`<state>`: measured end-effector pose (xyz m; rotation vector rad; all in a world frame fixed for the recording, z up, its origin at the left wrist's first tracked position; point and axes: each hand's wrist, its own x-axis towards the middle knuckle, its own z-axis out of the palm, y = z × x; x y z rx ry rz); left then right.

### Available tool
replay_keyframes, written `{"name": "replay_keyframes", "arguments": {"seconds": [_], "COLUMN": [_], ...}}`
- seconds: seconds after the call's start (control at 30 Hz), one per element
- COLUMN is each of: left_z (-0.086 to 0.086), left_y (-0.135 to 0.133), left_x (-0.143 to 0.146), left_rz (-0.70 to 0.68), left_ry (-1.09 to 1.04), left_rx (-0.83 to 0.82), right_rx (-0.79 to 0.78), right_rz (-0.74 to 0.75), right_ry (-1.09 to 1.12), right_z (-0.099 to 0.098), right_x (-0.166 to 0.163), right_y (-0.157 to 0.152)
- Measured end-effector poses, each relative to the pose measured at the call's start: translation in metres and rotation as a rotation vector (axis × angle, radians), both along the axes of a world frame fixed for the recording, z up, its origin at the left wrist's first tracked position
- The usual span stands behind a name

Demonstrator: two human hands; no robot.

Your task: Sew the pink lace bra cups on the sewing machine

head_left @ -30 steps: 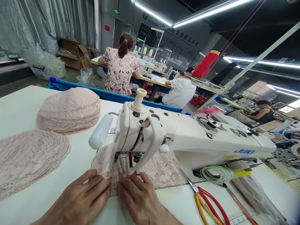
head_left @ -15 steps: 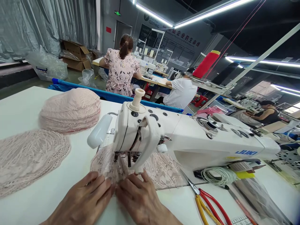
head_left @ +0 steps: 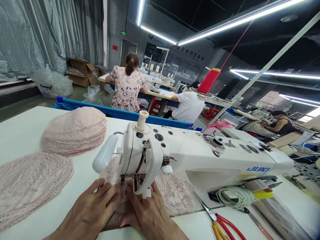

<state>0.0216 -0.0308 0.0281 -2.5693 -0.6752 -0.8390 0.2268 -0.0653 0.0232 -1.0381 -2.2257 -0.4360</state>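
A white sewing machine (head_left: pixel 200 156) stands on the white table (head_left: pixel 22 126). Under its needle lies a piece of pink lace (head_left: pixel 175 196). My left hand (head_left: pixel 92 210) lies flat on the lace at the left of the presser foot, fingers stretched out. My right hand (head_left: pixel 147 213) presses the lace right beside it, just below the presser foot, fingers spread flat. Both hands touch each other over the fabric.
Two stacks of pink lace pieces, a far stack (head_left: pixel 75 130) and a near stack (head_left: pixel 27 183), lie at the left. Scissors with red and yellow handles (head_left: pixel 220 223) and a coil of white cord (head_left: pixel 232 196) lie at the right. A red thread cone (head_left: pixel 208 81) stands behind. Other people sit at machines beyond.
Both hands have slid forward with the lace, up to the presser foot. The view has tipped upward a little.
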Motion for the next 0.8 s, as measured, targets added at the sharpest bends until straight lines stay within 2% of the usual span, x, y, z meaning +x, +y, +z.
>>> {"name": "replay_keyframes", "arguments": {"seconds": [0.1,0.27,0.53,0.8], "left_z": [-0.003,-0.007,-0.022,-0.020], "left_y": [0.008,0.010,-0.012,-0.021], "left_x": [0.001,0.004,-0.004,-0.003], "left_rz": [0.026,0.039,0.107,0.174], "left_ry": [0.029,-0.045,0.000,0.054], "left_rx": [-0.006,-0.041,0.049,0.137], "right_rx": [-0.006,0.011,0.052,0.078], "right_rz": [-0.030,-0.072,0.049,0.056], "right_ry": [-0.037,-0.036,-0.016,0.022], "right_z": [0.001,0.005,-0.001,0.011], "right_x": [0.002,0.002,-0.002,-0.005], "right_y": [0.003,0.002,-0.004,-0.005]}}
